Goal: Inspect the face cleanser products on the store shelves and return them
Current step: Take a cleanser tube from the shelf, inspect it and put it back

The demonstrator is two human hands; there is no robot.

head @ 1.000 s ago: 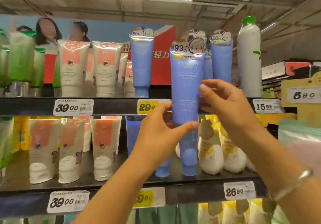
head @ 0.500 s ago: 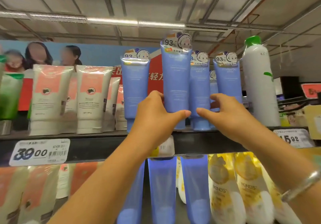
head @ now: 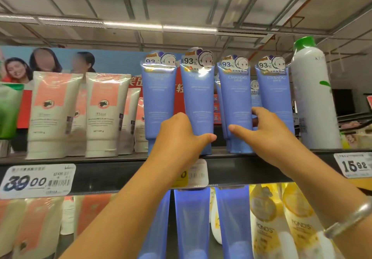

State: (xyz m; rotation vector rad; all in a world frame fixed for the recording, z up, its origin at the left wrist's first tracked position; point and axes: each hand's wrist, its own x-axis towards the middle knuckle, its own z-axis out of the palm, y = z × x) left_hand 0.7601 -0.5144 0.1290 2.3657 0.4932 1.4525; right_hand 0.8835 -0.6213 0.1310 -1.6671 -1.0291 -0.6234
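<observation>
While the left hand [head: 181, 136] grips the lower body of one upright blue cleanser tube [head: 198, 101] on the top shelf [head: 261, 166], its neighbouring tube [head: 235, 106] stands just beyond the right hand [head: 267, 132], fingers curling round it.

On the upper shelf [head: 112, 175] four cleanser tubes [head: 235, 101] stand in a row — more tubes behind them, a tall spray bottle [head: 314, 101] to their right, squat tubes [head: 54, 116] to their left. My left hand [head: 181, 136] wraps the base of the second tube [head: 197, 97]; my right hand [head: 267, 132] is at the third, thumb before it, fingers behind. Below the shelf edge stand further tubes [head: 191, 224] — pump bottles [head: 265, 218] to their right.
</observation>
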